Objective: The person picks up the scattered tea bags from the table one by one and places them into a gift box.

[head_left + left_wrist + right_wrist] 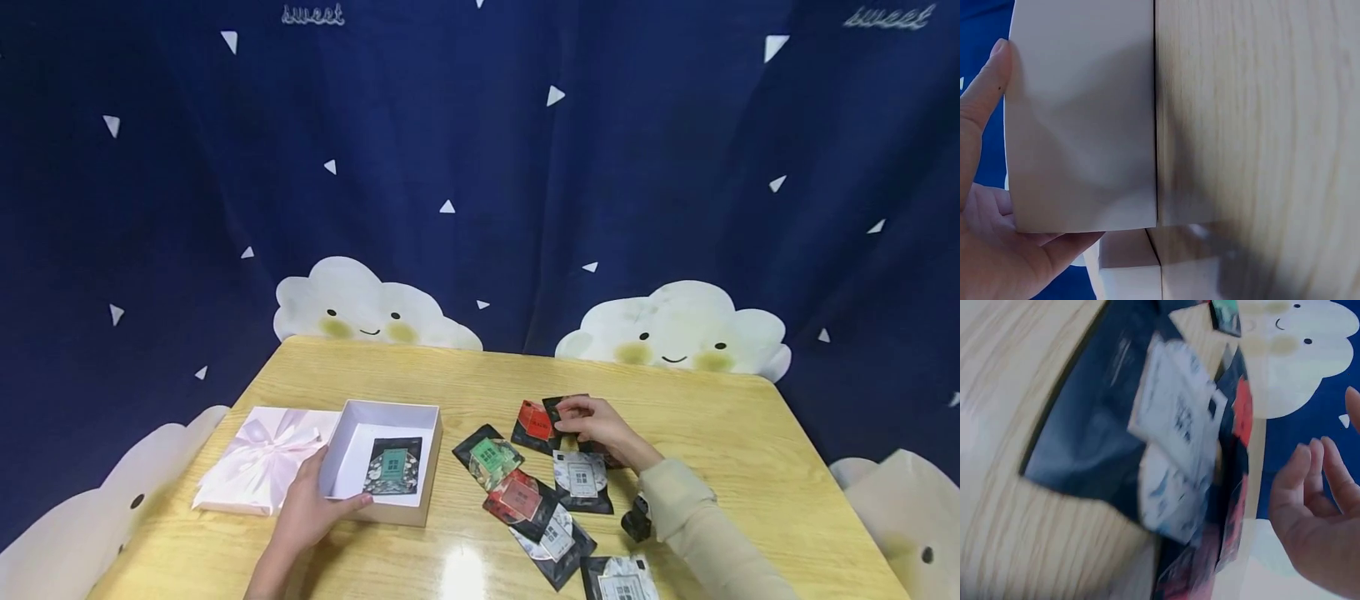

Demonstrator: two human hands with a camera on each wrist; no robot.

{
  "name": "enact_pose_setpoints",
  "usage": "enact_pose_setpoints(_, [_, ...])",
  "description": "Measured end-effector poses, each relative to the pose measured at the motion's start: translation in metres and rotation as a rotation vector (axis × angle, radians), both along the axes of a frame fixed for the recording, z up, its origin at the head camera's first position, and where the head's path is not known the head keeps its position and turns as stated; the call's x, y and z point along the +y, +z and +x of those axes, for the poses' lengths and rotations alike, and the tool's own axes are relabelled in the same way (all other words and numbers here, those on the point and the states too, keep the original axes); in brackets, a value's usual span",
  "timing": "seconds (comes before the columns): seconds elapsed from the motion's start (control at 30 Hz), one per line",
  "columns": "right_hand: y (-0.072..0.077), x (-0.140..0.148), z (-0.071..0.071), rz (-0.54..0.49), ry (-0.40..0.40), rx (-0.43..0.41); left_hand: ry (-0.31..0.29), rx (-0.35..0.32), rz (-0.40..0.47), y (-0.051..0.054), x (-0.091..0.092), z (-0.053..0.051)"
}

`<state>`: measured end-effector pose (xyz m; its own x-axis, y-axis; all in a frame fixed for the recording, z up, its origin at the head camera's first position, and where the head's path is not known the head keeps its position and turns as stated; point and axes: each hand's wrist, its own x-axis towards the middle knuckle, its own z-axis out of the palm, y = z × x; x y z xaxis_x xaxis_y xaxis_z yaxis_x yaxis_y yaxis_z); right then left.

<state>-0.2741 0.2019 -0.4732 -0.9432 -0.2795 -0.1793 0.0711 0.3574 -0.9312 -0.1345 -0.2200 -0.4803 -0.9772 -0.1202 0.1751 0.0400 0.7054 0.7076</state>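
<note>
Cream cardboard makes up the open square box (431, 475) on the left half of the wooden table (495, 379); your left hand (311, 504) grips its near-left corner. Your right hand (600, 427), fingers loosely bent with nothing visible between them from the wrist, is beside the flat black packet with a red label (536, 422), toward the table's far edge. That packet looks light, soft and slippery; a pinch on one side edge should suit it.

A navy curtain (405, 100) (printed with smiling clouds (678, 317)) hangs behind the wooden table (720, 425).
</note>
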Motion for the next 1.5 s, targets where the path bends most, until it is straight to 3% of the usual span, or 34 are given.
enact_pose_setpoints(0.3, [-0.01,0.019,-0.012,0.09,-0.099,0.122,0.01,0.01,-0.007,-0.001,0.0,-0.001])
enact_pose_setpoints(0.47, [-0.016,0.028,-0.023,0.137,-0.136,0.085,0.013,-0.002,-0.003,0.0,0.001,-0.001])
enact_pose_setpoints(0.73, [-0.026,0.035,-0.036,0.214,-0.074,0.036,0.015,-0.007,-0.02,0.003,0.001,-0.001])
enact_pose_setpoints(0.83, [-0.028,0.036,-0.039,0.243,-0.047,0.058,0.015,-0.008,-0.02,0.002,0.001,-0.001])
enact_pose_setpoints(0.97, [-0.034,0.037,-0.041,0.31,-0.005,0.153,0.012,-0.007,-0.018,0.001,0.001,-0.001])
enact_pose_setpoints(1.07, [-0.038,0.037,-0.042,0.355,-0.014,0.193,0.01,0.001,-0.02,0.001,0.001,-0.001])
enact_pose_setpoints(1.5, [-0.041,0.034,-0.038,0.435,-0.072,0.216,0.013,-0.026,-0.018,0.002,0.001,-0.001])
